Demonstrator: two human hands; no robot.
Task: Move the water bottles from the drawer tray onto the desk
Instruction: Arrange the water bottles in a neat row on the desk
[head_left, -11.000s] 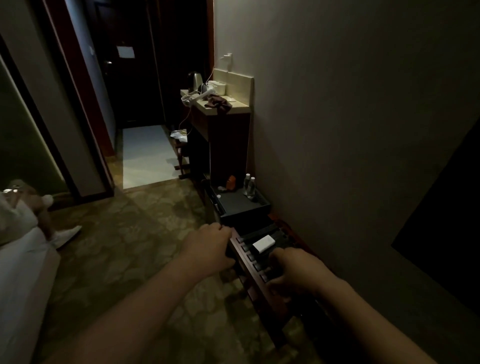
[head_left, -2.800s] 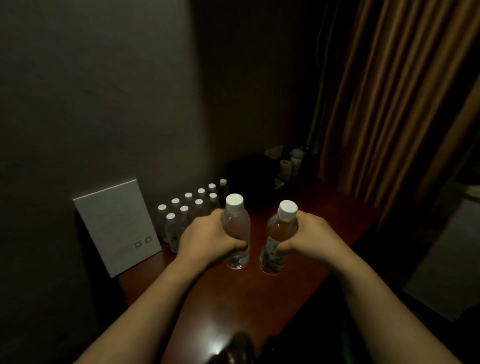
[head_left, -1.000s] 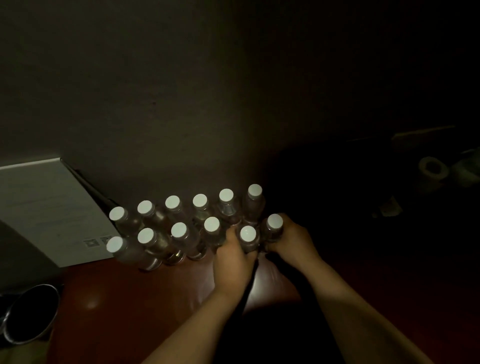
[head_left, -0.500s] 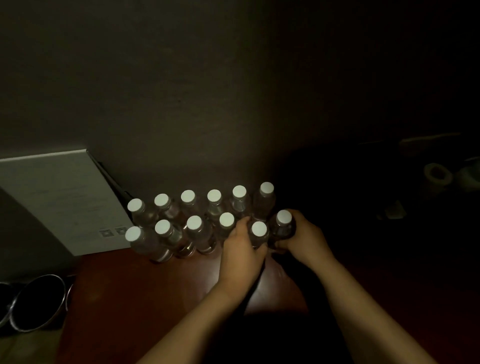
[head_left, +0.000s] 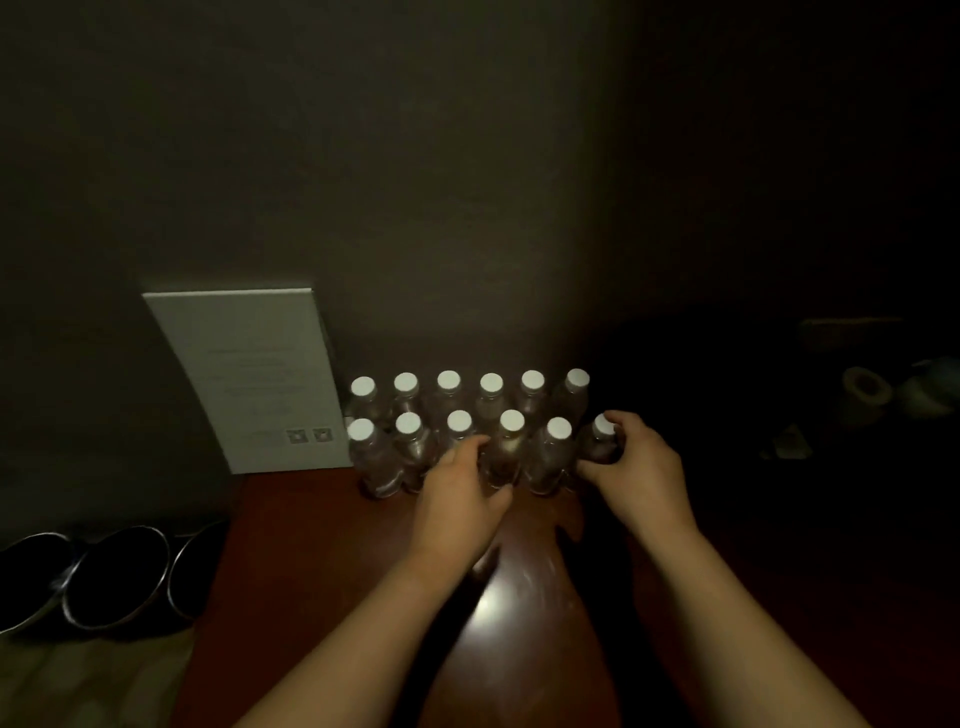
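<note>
Several clear water bottles with white caps stand in two rows on the reddish wooden desk (head_left: 311, 545), against the wall. My left hand (head_left: 460, 499) curls round the fourth bottle (head_left: 510, 441) of the front row, fingers on its left side and thumb low on its right. My right hand (head_left: 636, 467) grips the end bottle (head_left: 602, 436) at the right of the front row, just below its cap. The fifth front-row bottle (head_left: 556, 447) stands free between my hands. The drawer tray is out of view.
A white printed card (head_left: 249, 379) leans on the wall left of the bottles. Three dark metal-rimmed vessels (head_left: 114, 571) sit beyond the desk's left edge. Dim objects, one like a paper roll (head_left: 865, 387), lie in shadow at the far right.
My left hand has left the fifth front-row bottle and shifted left to the fourth. My right hand stays on the end bottle. The view has panned left, so everything sits further right.
</note>
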